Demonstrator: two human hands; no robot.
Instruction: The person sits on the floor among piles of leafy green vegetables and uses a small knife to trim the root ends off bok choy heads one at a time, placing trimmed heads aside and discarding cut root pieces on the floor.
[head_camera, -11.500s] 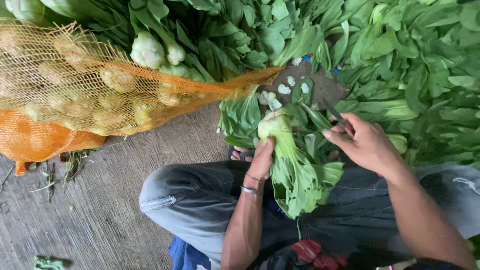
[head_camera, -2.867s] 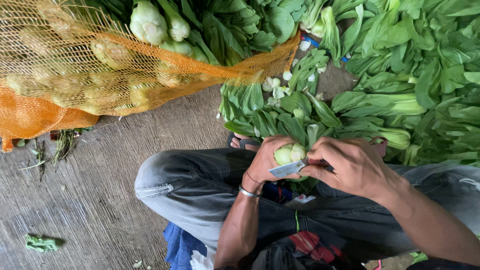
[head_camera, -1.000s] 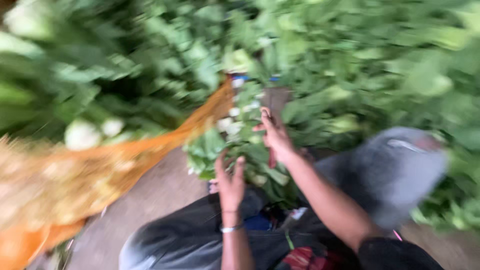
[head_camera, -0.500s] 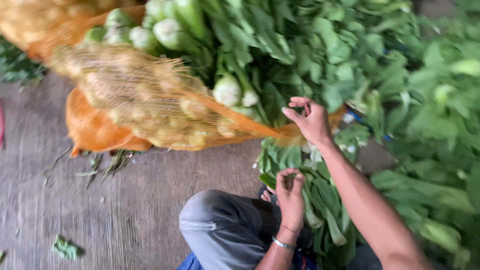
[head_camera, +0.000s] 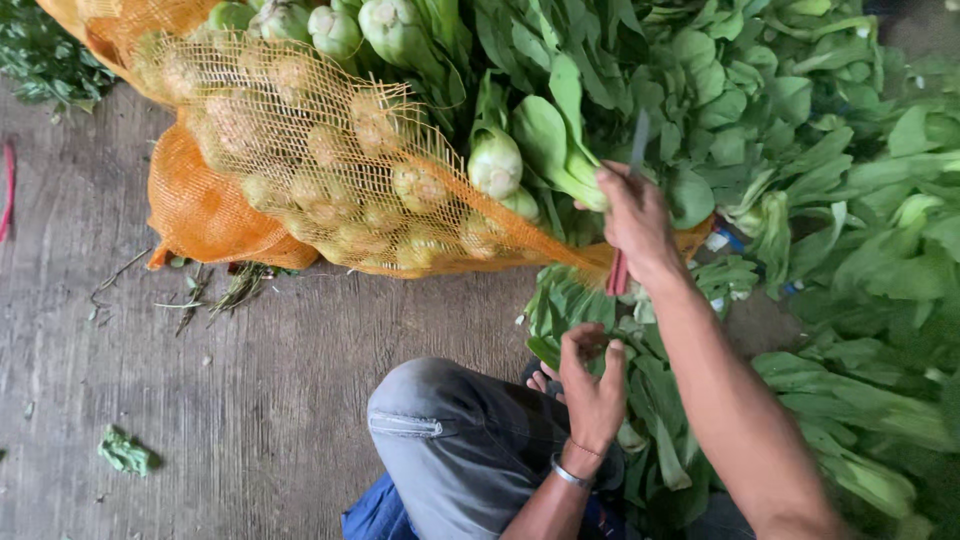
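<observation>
Mesh sack (head_camera: 330, 190), orange and bulging, lies at the floor's far left. Beside the grey-trousered knee, the left hand (head_camera: 592, 385) hovers half-curled and empty over cut greens (head_camera: 650, 440). Further right, the right hand (head_camera: 635, 220) grips a knife (head_camera: 628, 200) while grasping a bok choy (head_camera: 555, 155) on the pile.

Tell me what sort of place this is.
Probably a market or produce-sorting spot: heaps of leafy greens, an orange net sack and a bare floor, the right hand reaching into the greens.
</observation>
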